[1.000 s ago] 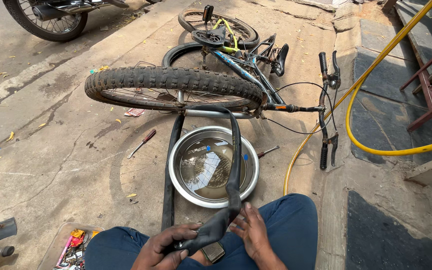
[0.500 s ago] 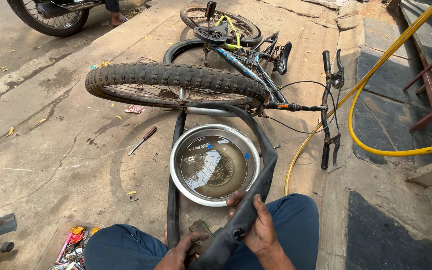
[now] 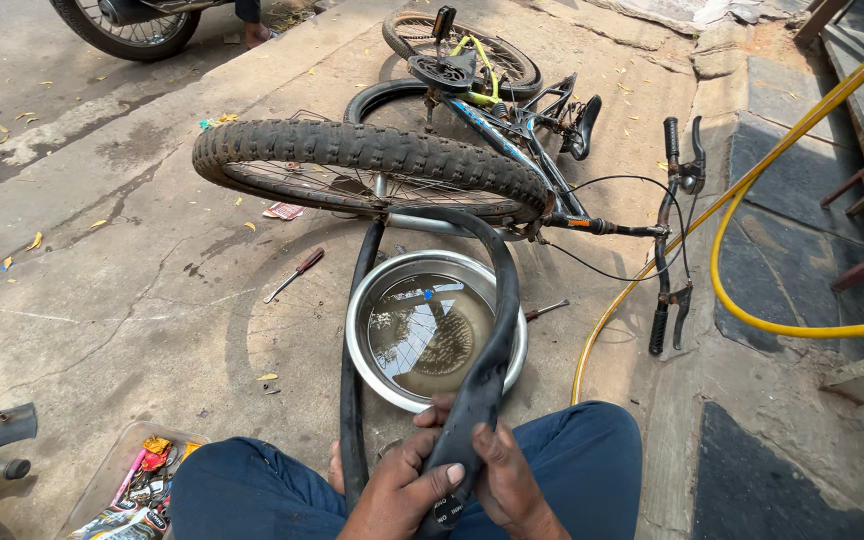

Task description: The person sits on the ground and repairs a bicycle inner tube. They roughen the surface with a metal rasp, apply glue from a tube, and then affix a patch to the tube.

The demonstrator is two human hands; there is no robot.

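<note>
Black inner tube [image 3: 497, 330] arches over steel water basin [image 3: 436, 328], held above the knees | left hand [image 3: 400, 490] clasps it | right hand [image 3: 505, 478] pinches it, fingertips seemingly pressing | bicycle [image 3: 472, 150] lies beyond

Open: bare concrete [image 3: 152, 300] lay left | Blocked: water bowl [image 3: 372, 370] sat close ahead, bike wheel [image 3: 372, 165] behind it

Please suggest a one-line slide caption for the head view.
Both hands grip a black inner tube looped over a water basin beside an overturned bicycle.
</note>
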